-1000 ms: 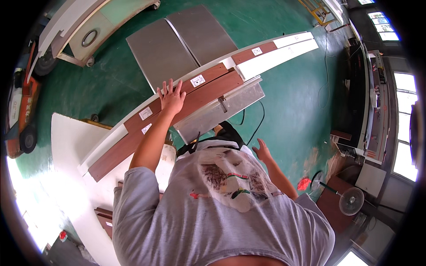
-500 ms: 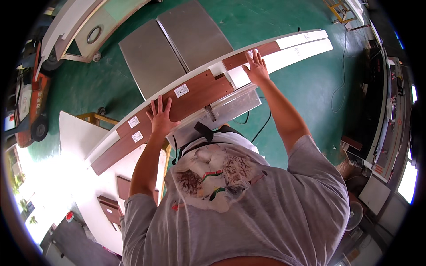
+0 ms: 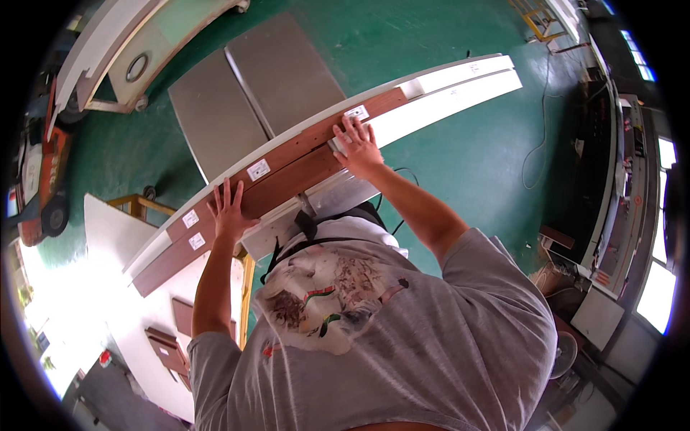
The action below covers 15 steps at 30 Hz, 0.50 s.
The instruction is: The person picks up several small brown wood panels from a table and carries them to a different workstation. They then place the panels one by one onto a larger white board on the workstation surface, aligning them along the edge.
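Observation:
Two rows of narrow brown wood-grain boards [image 3: 287, 181] lie along long white boards [image 3: 460, 93], running from lower left to upper right in front of me. White labels [image 3: 258, 169] are stuck on the brown ones. My left hand [image 3: 231, 215] rests with fingers spread on the boards at the left. Farther right, my right hand [image 3: 359, 149] lies flat, fingers apart, over the right end of the nearer brown row and the edge of the farther brown board [image 3: 384, 105]. Neither hand is wrapped round anything.
Beyond the boards stands a grey two-part flat surface [image 3: 287, 72]. A white panel [image 3: 115, 237] with small brown pieces [image 3: 167, 350] is at lower left. An orange forklift-like vehicle [image 3: 43, 172] stands far left. A cable [image 3: 544, 136] lies on the green floor at right.
My right hand has moved left and nearer to me. The farther right brown board has slid left, and the white gap beside it has closed. The whole view has shifted slightly.

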Motion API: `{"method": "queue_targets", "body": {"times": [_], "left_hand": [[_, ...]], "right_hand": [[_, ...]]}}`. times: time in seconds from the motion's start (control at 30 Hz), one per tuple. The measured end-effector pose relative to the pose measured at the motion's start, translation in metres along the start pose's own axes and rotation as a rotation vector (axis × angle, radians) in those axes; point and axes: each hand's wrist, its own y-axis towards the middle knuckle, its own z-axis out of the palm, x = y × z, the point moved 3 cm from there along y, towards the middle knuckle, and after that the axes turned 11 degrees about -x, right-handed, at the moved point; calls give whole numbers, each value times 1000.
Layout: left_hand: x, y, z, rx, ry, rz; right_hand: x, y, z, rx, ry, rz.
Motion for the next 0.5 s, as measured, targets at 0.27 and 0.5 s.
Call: {"method": "queue_targets", "body": {"times": [0.27,0.5], "left_hand": [[-17,3,3,-52,-18,26],[-11,0,5,-72,-24,10]], "right_hand": [[-10,1,-2,55,3,30],[-138,57,-37,-108,-70,528]]}}
